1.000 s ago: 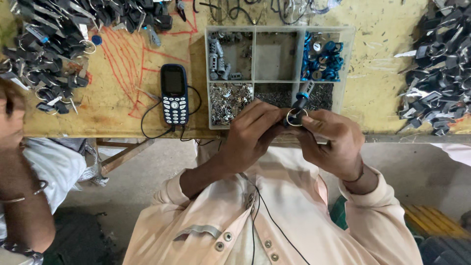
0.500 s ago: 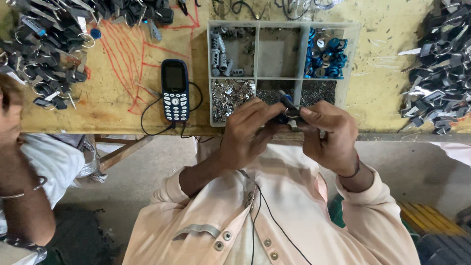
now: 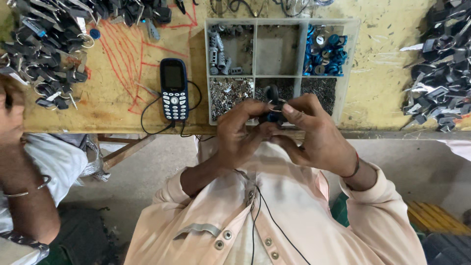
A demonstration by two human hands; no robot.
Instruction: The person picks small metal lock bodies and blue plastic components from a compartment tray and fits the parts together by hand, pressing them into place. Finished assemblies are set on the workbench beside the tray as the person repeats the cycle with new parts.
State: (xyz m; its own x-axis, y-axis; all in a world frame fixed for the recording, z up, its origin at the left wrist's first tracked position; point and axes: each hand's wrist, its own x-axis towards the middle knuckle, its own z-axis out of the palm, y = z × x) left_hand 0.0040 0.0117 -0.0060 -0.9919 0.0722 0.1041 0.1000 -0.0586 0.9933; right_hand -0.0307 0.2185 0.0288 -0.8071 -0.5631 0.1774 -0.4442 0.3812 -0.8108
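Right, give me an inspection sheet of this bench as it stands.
Surface: yellow bench top, worn, red scribbles.
Job's things: small dark part with metal ring, pinched between left hand and right hand.
Clutter: compartment tray holding grey pieces, blue caps, metal bits; dark part piles left and right; keypad phone.
Grips: both hands closed on the part.
Cables: black wire at phone; thin black cord down the shirt.
Surroundings: another person's arm at left.

A small dark part with a metal ring is pinched between the left hand and right hand just in front of a clear compartment tray. A dark keypad phone is laid beside the tray on the yellow workbench.
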